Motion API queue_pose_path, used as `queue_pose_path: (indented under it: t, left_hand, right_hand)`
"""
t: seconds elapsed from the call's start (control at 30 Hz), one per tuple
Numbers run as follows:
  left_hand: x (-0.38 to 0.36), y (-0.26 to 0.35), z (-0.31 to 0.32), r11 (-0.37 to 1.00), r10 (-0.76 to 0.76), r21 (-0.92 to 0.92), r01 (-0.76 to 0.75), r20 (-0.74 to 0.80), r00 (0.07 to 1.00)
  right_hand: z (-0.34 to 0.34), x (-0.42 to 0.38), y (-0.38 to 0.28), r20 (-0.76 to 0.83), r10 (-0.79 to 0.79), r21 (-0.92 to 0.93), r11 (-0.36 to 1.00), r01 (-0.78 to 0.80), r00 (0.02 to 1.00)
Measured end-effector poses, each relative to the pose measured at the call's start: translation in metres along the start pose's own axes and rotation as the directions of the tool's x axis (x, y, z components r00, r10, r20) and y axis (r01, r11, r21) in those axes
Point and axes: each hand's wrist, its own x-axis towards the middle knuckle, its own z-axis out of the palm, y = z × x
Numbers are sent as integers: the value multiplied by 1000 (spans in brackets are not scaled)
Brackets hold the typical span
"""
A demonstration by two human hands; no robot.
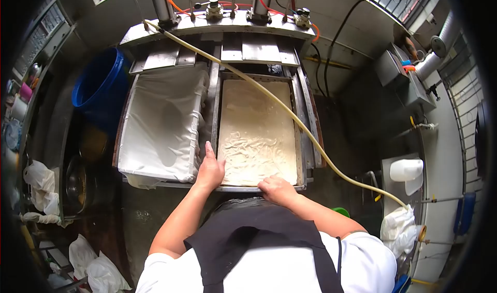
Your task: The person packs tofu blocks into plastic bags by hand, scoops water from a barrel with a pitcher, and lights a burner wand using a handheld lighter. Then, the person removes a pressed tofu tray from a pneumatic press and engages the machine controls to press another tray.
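A rectangular metal tray (302,161) holds a flat, pale cream-coloured slab (253,106). Its far half is smooth and its near half is wrinkled. At the tray's near left corner is my left hand (210,169), fingers stretched forward along the side wall and thumb apart. My right hand (278,190) has its fingers curled over the tray's front rim, close to the near edge of the slab. Left of this tray stands a second one covered with white cloth (158,122), whose edges hang over the sides.
A beige hose (274,98) runs diagonally above the slab towards the right. Behind the trays is a press frame (217,26) with cylinders and valves. A blue barrel (101,80) stands at left. A white jug (406,169) sits on the right-hand counter.
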Motion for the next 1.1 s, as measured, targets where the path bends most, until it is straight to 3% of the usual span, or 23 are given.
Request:
queue_pose_path:
  t: [0.03, 0.07, 0.17, 0.3, 0.37, 0.5, 0.57, 0.7, 0.8, 1.03, 1.1]
  left_hand:
    - [-1, 14, -10, 990, -120, -58, 129, 130, 984]
    - [0, 6, -2, 990, -113, -68, 123, 141, 984]
    - [-2, -18, 18, 995, 47, -90, -51, -44, 998]
    - [2, 0, 4, 994, -50, -93, 52, 20, 999]
    - [4, -1, 5, 996, -56, -75, 57, 19, 998]
    - [8, -11, 18, 999, -26, -22, 26, -42, 999]
    - [6, -8, 19, 1000, 0, -19, -1, -70, 998]
    - [6, -8, 21, 999, -45, 11, 45, -53, 998]
    - [8, -10, 23, 999, -33, -5, 33, -76, 997]
    - [9, 9, 17, 988, -134, 80, 131, 28, 991]
    - [11, 16, 17, 875, -41, 481, 62, -55, 998]
  right_hand:
    - [-1, -7, -1, -1, 20, 23, 1000, -20, 1000]
    - [1, -11, -1, -8, 50, 28, 998, -49, 999]
    - [-16, -26, -17, -62, 205, -13, 978, -206, 977]
    - [-12, -35, 18, -222, 441, 210, 892, -399, 869]
    - [-11, -21, 46, -179, 504, 183, 861, -475, 845]
    - [-35, 49, 54, -18, 498, -2, 867, -499, 867]
    - [-25, 78, 57, 185, 497, -135, 867, -479, 848]
    - [-27, 89, 64, 317, 485, -110, 873, -476, 815]
    - [-17, 84, 61, 196, 422, -124, 906, -405, 885]
    - [-25, 87, 63, 279, 402, -110, 916, -387, 872]
    - [-30, 90, 68, 314, 371, -76, 927, -367, 874]
